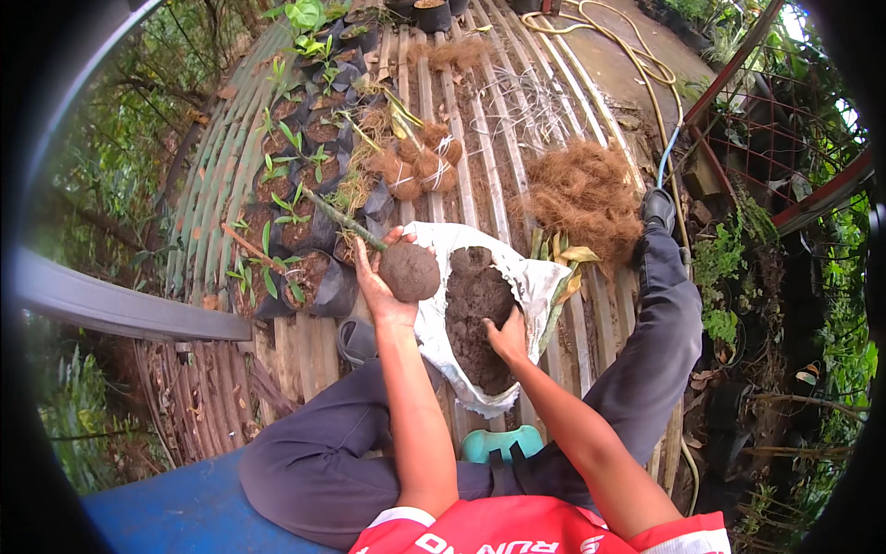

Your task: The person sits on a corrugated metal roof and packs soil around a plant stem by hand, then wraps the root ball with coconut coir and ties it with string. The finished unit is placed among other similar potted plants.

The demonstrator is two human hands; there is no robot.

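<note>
My left hand (377, 284) is closed around a round ball of dark mud (410, 272), which has a green plant stem (346, 220) sticking out toward the upper left. Dark wet soil (478, 314) fills an opened white sack (434, 323) between my legs. Inside the sack my right hand (508, 338) touches the soil, its thumb apart from the fingers and some fingertips hard to make out. Beyond the sack lie several coconut-fibre-wrapped root balls (420, 171) tied with white string, with leaves rising from them.
Potted seedlings in black bags (309, 268) stand in rows to the left. Loose brown coconut fibre (583, 203) is heaped on the corrugated sheet at right, near white string (526, 111). A hose (637, 55) runs along the far right. A teal plastic object (503, 443) sits before me.
</note>
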